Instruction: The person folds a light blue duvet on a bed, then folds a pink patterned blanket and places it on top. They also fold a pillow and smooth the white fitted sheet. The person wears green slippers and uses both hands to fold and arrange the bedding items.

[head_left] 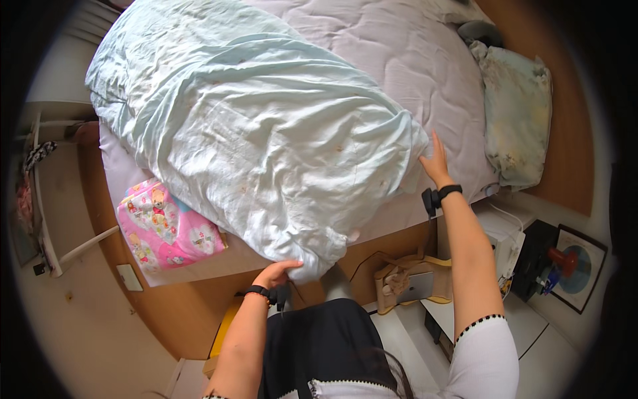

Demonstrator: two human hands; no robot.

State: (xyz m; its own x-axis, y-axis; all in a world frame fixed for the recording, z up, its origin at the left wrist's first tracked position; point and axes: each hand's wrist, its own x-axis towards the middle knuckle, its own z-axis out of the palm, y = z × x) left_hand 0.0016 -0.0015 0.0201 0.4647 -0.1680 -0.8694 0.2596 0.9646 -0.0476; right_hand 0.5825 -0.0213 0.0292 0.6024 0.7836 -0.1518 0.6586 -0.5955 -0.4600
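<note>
A pale blue-green quilt (279, 133), rumpled and folded over itself, lies across the left and middle of the bed. At its near corner my left hand (274, 274) grips the hanging edge, thumb on top and the other fingers mostly hidden. My right hand (436, 163) is at the quilt's right corner, fingers stretched out and thumb apart, beside or touching the cloth. Under the quilt spreads a pale lilac mattress cover (399, 60). A folded pink cloth with cartoon prints (169, 226) lies on the bed's near left edge, partly under the quilt.
A floral pillow (517, 116) rests at the right against the wooden headboard (577, 133). Below the bed's near right edge are a tan bag (405, 282) and a white cabinet (505, 332). A framed picture (577, 266) stands on it. White shelving (50, 199) is at the left.
</note>
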